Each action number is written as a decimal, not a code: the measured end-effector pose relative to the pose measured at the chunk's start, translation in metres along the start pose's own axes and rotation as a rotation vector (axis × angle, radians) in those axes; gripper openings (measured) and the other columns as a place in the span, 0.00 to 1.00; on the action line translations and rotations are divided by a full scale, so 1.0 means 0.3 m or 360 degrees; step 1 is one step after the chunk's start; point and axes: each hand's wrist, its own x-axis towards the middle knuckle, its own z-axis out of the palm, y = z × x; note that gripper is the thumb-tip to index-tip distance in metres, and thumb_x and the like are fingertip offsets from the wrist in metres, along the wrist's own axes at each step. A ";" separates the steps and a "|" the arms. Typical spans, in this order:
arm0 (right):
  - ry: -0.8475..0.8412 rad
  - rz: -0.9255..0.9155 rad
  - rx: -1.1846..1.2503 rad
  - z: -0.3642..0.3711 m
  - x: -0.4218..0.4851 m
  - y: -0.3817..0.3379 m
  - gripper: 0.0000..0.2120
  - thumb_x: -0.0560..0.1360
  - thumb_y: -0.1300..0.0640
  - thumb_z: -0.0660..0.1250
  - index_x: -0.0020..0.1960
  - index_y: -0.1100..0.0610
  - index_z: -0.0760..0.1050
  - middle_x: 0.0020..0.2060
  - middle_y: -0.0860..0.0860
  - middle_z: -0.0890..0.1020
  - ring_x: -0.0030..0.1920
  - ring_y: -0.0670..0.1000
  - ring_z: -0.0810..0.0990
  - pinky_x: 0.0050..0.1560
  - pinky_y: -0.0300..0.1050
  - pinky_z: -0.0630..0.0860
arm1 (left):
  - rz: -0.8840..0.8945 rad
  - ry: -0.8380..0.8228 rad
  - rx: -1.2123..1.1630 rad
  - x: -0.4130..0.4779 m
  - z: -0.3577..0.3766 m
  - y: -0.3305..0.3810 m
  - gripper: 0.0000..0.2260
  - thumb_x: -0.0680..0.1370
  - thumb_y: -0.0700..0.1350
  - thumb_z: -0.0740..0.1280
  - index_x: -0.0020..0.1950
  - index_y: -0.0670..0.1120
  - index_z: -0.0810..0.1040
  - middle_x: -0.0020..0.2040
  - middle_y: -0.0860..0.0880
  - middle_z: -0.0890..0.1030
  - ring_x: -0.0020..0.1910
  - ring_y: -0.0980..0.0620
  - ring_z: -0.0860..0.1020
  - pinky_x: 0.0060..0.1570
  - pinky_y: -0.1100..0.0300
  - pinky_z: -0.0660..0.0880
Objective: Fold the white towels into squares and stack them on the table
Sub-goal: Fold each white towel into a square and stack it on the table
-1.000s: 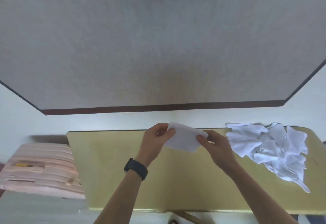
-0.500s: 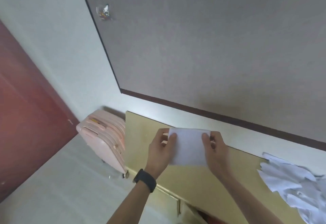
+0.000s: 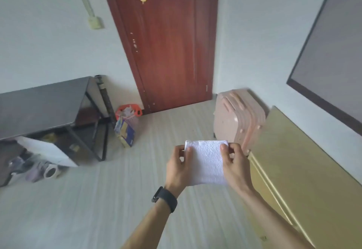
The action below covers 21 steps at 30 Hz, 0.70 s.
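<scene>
A white towel (image 3: 206, 161), folded into a small square, hangs in the air between both hands, over the floor and left of the yellow table (image 3: 305, 166). My left hand (image 3: 179, 168), with a black band on the wrist, pinches the towel's left edge. My right hand (image 3: 236, 167) pinches its right edge near the top corner. The pile of loose white towels is out of view.
A pink suitcase (image 3: 238, 120) stands against the yellow table's far end. A red-brown door (image 3: 170, 43) is straight ahead. A dark table (image 3: 41, 107) with clutter under it stands at the left, next to a red-rimmed basket (image 3: 128, 116) and a box.
The view has swung left, away from the yellow table and the towel pile, toward the door. Both hands kept their hold on the folded towel, which is now over the floor.
</scene>
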 end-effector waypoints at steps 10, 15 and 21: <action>-0.0752 -0.0386 0.0201 1.096 -0.271 -0.560 0.08 0.81 0.49 0.63 0.48 0.54 0.72 0.40 0.45 0.78 0.34 0.49 0.75 0.36 0.35 0.69 | -0.0144 0.0911 -0.0082 0.050 -1.158 -0.251 0.12 0.81 0.59 0.61 0.49 0.52 0.74 0.44 0.52 0.81 0.42 0.54 0.80 0.40 0.59 0.77; -0.0921 -0.0509 0.0281 1.535 -0.420 -0.786 0.05 0.80 0.50 0.64 0.48 0.51 0.74 0.37 0.46 0.79 0.35 0.46 0.77 0.36 0.33 0.70 | -0.0155 0.1190 -0.0079 0.062 -1.617 -0.363 0.09 0.81 0.59 0.62 0.48 0.55 0.74 0.41 0.52 0.82 0.36 0.58 0.78 0.36 0.62 0.73; -0.1134 -0.0620 0.0337 1.993 -0.519 -0.968 0.05 0.79 0.50 0.65 0.45 0.48 0.74 0.30 0.46 0.77 0.31 0.45 0.76 0.35 0.41 0.72 | -0.0234 0.1465 -0.0108 0.130 -2.031 -0.472 0.06 0.80 0.59 0.62 0.47 0.58 0.74 0.40 0.52 0.83 0.36 0.57 0.80 0.34 0.64 0.74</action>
